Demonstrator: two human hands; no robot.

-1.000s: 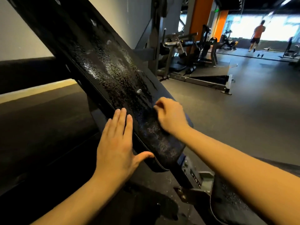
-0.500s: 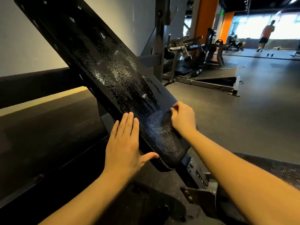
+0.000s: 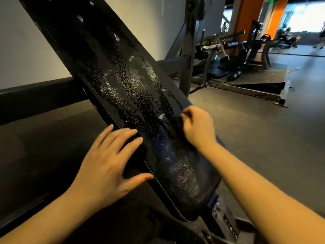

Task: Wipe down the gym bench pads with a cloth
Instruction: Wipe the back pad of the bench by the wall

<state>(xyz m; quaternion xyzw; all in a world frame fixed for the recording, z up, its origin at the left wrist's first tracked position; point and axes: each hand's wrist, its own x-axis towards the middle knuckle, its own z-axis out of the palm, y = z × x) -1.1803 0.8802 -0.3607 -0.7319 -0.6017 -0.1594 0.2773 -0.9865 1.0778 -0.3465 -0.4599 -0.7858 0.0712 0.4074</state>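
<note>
A black inclined bench pad (image 3: 126, 88) runs from the top left down to the centre, its surface covered in wet droplets and streaks. My right hand (image 3: 198, 127) sits on the pad's right side with its fingers curled, gripping a dark blue cloth (image 3: 186, 166) that lies over the pad's lower end. The cloth is hard to tell from the pad. My left hand (image 3: 107, 159) lies flat with fingers spread on the pad's left edge, its fingertips on the wet surface.
The bench's metal frame and hinge bracket (image 3: 226, 219) sit below the pad's lower end. A black rail (image 3: 35, 97) runs along the wall on the left. Other gym machines (image 3: 228, 55) stand at the back right on grey rubber floor (image 3: 255, 131).
My right hand has slid up the pad with the cloth, away from the lower end. My left hand's fingers have spread and shifted onto the pad's surface.
</note>
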